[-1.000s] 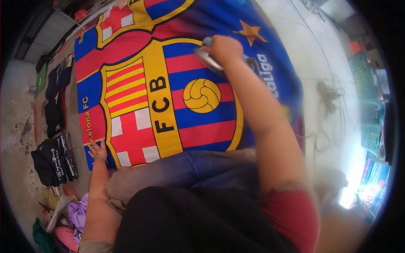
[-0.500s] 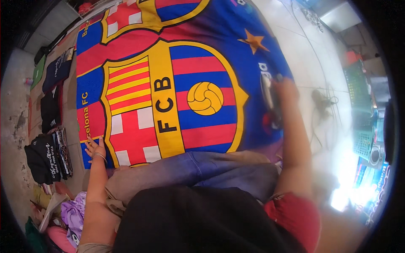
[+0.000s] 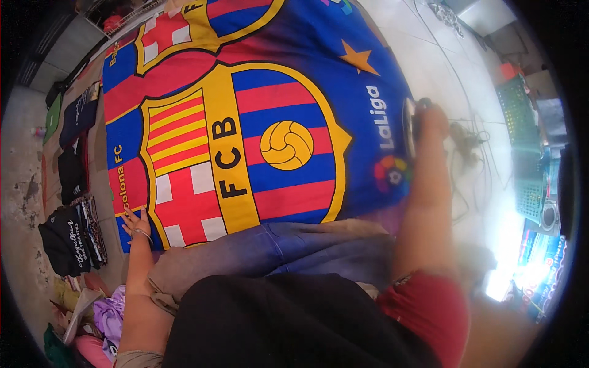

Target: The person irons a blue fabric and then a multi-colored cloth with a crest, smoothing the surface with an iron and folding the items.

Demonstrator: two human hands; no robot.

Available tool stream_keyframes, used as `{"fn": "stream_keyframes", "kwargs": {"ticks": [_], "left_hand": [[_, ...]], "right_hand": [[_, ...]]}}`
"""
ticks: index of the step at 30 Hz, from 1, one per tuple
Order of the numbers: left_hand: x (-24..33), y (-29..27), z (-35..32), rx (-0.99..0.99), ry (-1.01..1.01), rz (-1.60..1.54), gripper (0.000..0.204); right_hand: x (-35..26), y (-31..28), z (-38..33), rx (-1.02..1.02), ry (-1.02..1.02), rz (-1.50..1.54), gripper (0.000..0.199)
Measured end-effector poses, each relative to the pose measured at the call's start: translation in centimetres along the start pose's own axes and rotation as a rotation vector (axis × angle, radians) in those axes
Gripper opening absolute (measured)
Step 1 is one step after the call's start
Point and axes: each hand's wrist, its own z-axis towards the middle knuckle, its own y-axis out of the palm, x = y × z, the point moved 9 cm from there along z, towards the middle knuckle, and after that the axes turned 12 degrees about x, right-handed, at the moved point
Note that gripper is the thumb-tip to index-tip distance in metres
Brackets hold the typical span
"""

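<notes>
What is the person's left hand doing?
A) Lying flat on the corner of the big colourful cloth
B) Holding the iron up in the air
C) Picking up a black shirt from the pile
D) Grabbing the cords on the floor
A: the left hand lies flat, fingers spread, on the near corner of the big colourful cloth; the iron is in the right hand.

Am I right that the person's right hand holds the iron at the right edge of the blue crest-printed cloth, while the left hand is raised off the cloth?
Not quite. The head view shows the left hand pressed flat on the lower left edge of the blue crest-printed cloth, not raised. The right hand does hold the iron at the cloth's right edge.
</notes>
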Motion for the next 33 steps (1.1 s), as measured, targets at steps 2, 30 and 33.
{"fn": "stream_keyframes", "kwargs": {"ticks": [2,30,33], "left_hand": [[-0.1,-0.2,-0.6,0.005,0.0,-0.012,0.078],[-0.1,-0.3,-0.8,-0.017,-0.053,-0.026,0.079],[1.3,-1.5,-2.2,-0.06,-0.083,-0.069,0.079]], "right_hand": [[0.7,0.1,-0.3,-0.092,0.089,-0.052,0.052],[-4.2,-3.8,-12.2,-0.033,-0.232,0.074,0.044],[3.3,-2.7,-7.9,-0.008,-0.04,-0.027,0.052]]}}
